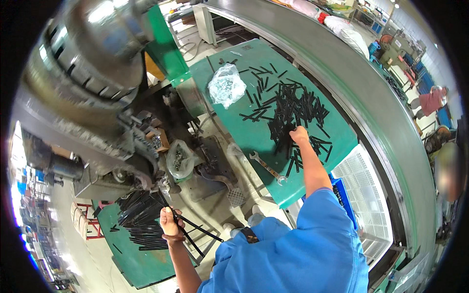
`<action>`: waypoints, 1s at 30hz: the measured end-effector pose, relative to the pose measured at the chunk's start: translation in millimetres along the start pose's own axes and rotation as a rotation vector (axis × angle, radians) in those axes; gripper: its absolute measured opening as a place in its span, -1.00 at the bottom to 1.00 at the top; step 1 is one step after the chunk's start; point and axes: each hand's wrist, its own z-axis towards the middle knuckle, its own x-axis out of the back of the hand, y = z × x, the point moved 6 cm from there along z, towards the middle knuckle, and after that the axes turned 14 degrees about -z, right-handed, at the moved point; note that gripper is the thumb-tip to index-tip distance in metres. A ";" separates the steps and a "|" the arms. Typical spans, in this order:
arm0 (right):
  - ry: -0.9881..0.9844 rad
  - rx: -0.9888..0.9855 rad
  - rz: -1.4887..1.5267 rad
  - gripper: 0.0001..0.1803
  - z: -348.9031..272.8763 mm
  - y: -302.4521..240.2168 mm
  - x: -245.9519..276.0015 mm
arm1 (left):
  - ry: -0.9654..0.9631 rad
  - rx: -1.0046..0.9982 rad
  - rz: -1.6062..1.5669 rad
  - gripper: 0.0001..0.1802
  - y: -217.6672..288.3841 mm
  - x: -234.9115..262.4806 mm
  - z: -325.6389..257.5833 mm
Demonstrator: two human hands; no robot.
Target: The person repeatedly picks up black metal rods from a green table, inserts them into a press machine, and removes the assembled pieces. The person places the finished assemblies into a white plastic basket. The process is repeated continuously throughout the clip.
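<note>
Loose pile of flat, narrow black strips [295,107] on the right-hand green-topped counter [344,134]; bulk of it at 12 o'clock from the right hand [299,133], stragglers round to 5 and 10. Right hand is at the pile's near edge, fingers in among the strips; fingertips hidden, can't tell whether it grips one.

Left hand [170,222] is closed on long, thin black strips [198,227], ends sticking out toward 4 and 5 o'clock, clear of the counter. Denser stack of long black strips [141,219] at 9 o'clock from that hand, lying roughly side by side on the lower green-topped counter [146,268].

From right hand: double-ended silver metal wrench [267,167] at 7 to 8; crumpled clear plastic bag [227,85] at 10; white perforated plastic crate [364,190] at 4 to 5, beside the counter.

From left hand: clear bag of small metal parts [180,161] at 12; metal foot pedal [236,197] between 2 and 3; big grey metal machine [83,97] at 11.
</note>
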 end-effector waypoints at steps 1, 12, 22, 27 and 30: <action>0.015 0.027 0.039 -0.66 7.7 9.3 -2.7 | 0.001 0.020 -0.020 -0.80 1.3 -2.6 0.3; -0.869 0.794 0.943 -0.81 -352.4 -245.5 -29.9 | -0.126 0.161 -0.068 -0.80 16.5 -3.7 -3.3; -0.648 0.931 0.815 -0.84 -433.5 -325.1 -18.6 | -0.294 0.244 -0.184 -0.82 22.4 5.2 2.6; -0.700 0.792 0.787 -0.90 -440.8 -318.5 -20.1 | -0.301 0.248 -0.125 -0.83 24.9 9.6 4.7; -0.720 0.743 0.759 -0.86 -441.7 -311.8 -28.5 | -0.313 0.246 -0.087 -0.82 26.1 8.4 5.9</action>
